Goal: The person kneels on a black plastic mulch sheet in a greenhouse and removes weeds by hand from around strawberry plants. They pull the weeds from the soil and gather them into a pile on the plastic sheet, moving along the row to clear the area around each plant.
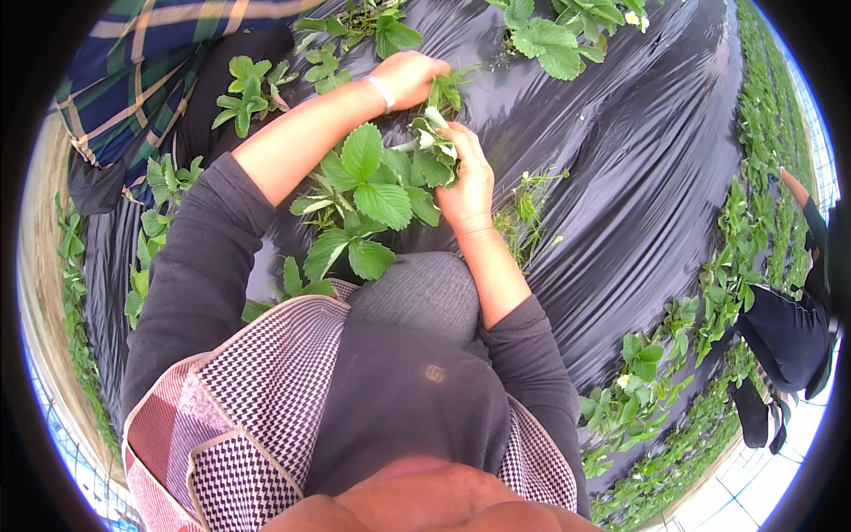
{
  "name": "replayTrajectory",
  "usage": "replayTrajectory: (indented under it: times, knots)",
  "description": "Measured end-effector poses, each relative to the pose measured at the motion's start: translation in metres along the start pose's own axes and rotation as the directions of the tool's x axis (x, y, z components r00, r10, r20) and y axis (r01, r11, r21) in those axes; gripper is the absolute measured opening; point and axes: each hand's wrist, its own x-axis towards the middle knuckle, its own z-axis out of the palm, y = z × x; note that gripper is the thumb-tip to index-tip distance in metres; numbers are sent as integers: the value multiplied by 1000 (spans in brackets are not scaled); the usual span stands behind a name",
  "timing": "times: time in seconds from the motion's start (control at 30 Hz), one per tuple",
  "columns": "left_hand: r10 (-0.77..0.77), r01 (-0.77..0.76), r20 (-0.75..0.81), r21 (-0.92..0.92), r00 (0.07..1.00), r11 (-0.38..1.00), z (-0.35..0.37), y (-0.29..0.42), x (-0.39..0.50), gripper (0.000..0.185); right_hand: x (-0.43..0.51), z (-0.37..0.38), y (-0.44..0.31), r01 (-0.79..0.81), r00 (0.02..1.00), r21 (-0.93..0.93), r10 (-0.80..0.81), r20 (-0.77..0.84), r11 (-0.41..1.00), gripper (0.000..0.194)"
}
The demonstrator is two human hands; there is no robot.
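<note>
A leafy strawberry plant (pixel 382 193) grows through black plastic mulch film (pixel 598 166) in front of my knee. At its far side my left hand (pixel 412 80) is closed on a tuft of thin green stems and grass-like weeds (pixel 447 93); a white band circles the wrist. My right hand (pixel 469 169) grips the plant's leaves at its right side, some folded to show pale undersides. Both hands are close together, and the fingertips of each are partly hidden. Beside my right wrist, a small heap of pulled-looking greenery (pixel 525 213) lies on the film.
More strawberry plants stand at the top (pixel 552 46), upper left (pixel 246 96) and lower right (pixel 631 399). A person in plaid cloth (pixel 153 66) is close at the upper left. Another person in dark clothing (pixel 788 332) bends over a row at the far right.
</note>
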Motion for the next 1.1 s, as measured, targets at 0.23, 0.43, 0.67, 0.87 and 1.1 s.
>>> replayTrajectory:
  times: [0.23,0.43,0.67,0.87,1.1]
  knots:
    - [-54,-122,-199,-771,979,625,-24,6,-16,20,0,1,7,-1,999,88,4,-35,996,48]
    - [-184,-52,-250,-713,951,699,-40,39,-29,17,0,-3,5,-33,999,75,34,-7,997,46]
    - [-124,-400,-614,-640,780,656,-91,94,-60,17,-31,-39,27,-156,988,222,151,40,963,51]
    - [29,-235,-312,-649,950,724,-109,174,-47,8,-75,-102,37,-239,970,239,243,15,941,36]
    - [306,-299,-79,-537,949,789,-60,205,-91,54,-127,-183,27,-337,909,352,399,-119,873,29]
